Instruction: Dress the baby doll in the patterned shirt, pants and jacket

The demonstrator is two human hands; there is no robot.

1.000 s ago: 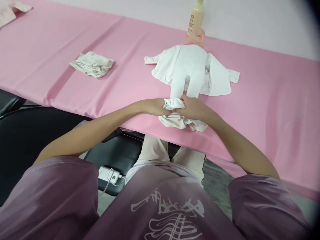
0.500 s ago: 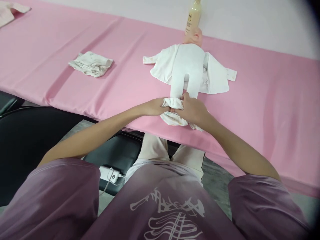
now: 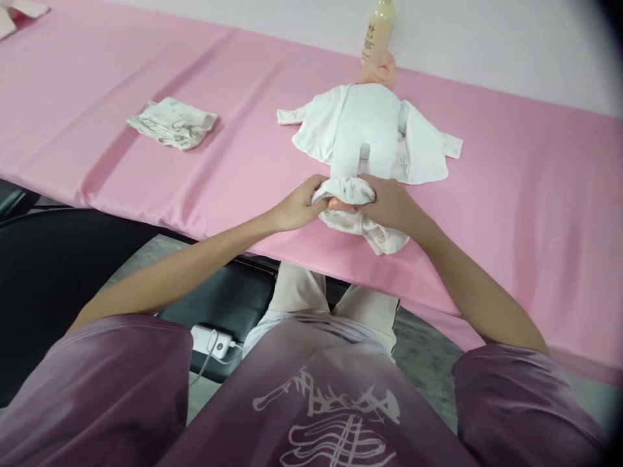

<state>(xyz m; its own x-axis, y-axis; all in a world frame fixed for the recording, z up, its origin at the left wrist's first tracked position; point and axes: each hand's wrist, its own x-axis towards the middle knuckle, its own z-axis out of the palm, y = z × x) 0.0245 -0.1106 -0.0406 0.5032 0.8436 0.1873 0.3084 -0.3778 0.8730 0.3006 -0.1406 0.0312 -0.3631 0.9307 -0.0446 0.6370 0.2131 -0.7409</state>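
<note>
My left hand and my right hand grip opposite sides of bunched white baby pants with a small print. Between my thumbs, pink doll feet show in the cloth opening. One part of the pants hangs loose below my right hand toward the table edge. The doll lies on its back, its pink head at the far end. Its torso and legs look smooth and white. An open white baby top spreads out beneath the doll, sleeves to both sides.
A pale bottle stands behind the doll's head. On the pink table cover, a folded printed cloth lies to the left. Another pale cloth is at the far left corner. Below are black chairs and a white power bank with a cable.
Both hands have moved slightly away from me and further apart, stretching the pants opening wider around the doll's feet. More of the loose part of the pants now shows at the right.
</note>
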